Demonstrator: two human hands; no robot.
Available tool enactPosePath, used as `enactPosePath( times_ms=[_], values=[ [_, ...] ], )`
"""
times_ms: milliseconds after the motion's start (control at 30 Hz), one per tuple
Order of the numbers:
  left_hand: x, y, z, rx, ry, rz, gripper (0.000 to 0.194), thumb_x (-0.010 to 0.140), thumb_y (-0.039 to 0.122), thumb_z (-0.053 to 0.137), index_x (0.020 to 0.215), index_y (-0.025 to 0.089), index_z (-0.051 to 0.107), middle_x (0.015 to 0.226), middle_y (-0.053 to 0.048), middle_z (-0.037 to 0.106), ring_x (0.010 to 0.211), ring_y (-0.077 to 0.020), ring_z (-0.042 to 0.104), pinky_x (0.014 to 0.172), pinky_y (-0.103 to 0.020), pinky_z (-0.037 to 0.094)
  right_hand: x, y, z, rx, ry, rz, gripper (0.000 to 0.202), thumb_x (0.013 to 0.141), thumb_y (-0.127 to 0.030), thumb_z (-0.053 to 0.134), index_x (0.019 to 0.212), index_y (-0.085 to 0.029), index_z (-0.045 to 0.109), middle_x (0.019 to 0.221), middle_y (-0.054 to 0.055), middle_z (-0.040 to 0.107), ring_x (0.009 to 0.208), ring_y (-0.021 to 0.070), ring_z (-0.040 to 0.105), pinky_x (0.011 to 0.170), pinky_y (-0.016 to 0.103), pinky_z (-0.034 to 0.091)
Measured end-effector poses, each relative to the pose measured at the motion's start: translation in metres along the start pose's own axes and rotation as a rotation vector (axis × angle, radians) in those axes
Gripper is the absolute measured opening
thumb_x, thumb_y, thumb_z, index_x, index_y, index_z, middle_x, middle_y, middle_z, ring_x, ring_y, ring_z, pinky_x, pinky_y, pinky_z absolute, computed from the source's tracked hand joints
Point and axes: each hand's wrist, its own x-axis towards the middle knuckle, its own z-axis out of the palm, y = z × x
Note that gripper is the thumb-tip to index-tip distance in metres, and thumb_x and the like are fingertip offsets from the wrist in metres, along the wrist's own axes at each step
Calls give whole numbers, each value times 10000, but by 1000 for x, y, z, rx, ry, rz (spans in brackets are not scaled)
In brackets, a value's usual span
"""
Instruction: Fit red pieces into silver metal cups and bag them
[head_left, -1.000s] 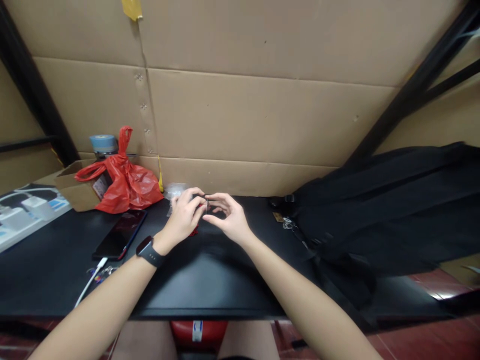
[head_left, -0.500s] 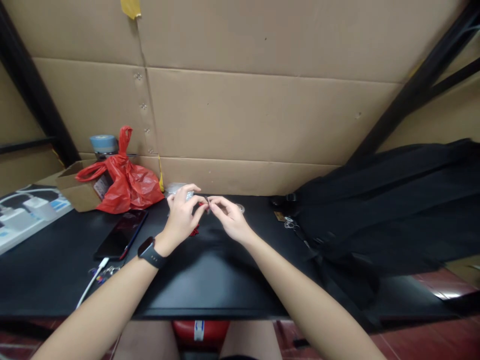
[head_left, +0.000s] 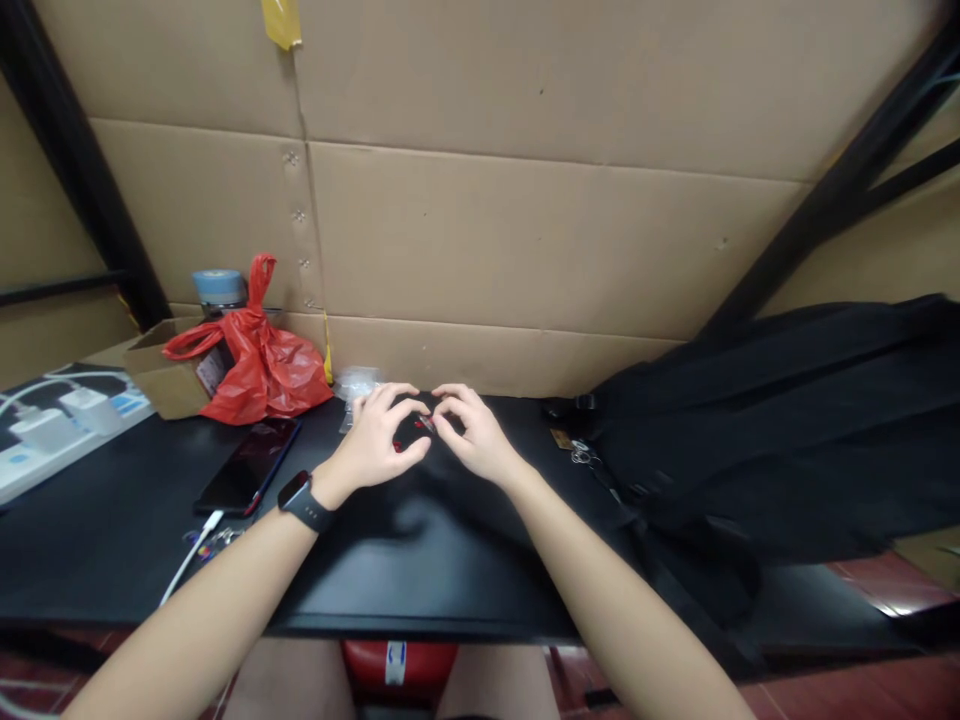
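Over the black table, my left hand [head_left: 379,440], with a dark watch on its wrist, has thumb and fingers spread apart, holding nothing visible. Facing it, my right hand [head_left: 476,435] pinches thumb and forefinger together at the edge of a small red and silvery piece [head_left: 425,425], too small to name. The piece lies in the gap between both hands. A bit of red material [head_left: 397,445] shows behind my left hand, mostly hidden by it. Just beyond that hand lies a clear plastic bag [head_left: 356,384].
To the left are a red plastic bag [head_left: 266,370], a cardboard box [head_left: 165,375], a phone [head_left: 247,468], a white cable [head_left: 184,568], keys [head_left: 221,540] and a power strip [head_left: 45,455]. A black backpack [head_left: 765,430] fills the right. Cardboard [head_left: 495,240] walls the back.
My left fingers have spread and come off the small piece, which both hands were pinching before. My right hand still pinches. The camera view has shifted slightly.
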Motion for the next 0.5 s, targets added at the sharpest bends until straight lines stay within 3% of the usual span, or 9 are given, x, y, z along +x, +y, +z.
enactPosePath(
  times_ms=[133,267,400,500],
  values=[
    [-1,-4,9,-13,-56,-6,235,938,425,524,1021,266,675,1318,-69,571,1275,-289,456,1035,-480,342,-1,6,-4,-68,-77,-62,148,943,-259,521,850,-211,627,1205,104,582,1168,242,540,1019,440,428],
    [0,-12,14,23,-97,6,231,927,425,550,1044,261,663,1305,-73,583,1267,-286,462,1010,-473,354,-1,9,-9,-98,-163,-52,120,899,-226,568,816,-207,653,1205,94,593,1146,241,549,1000,437,448],
    [3,-34,6,63,-106,-70,254,980,358,444,1081,252,651,1193,-58,650,1176,-249,537,982,-441,365,-3,12,-18,-171,-337,48,100,822,-197,639,736,-196,691,1244,94,594,1171,264,529,976,457,461],
    [4,-55,0,122,-206,-127,242,953,315,475,953,237,704,1082,-46,688,1089,-250,574,904,-392,396,-4,18,-25,-207,-500,110,80,756,-176,709,678,-191,713,1301,89,587,1239,299,486,1019,493,414]
  ],
)
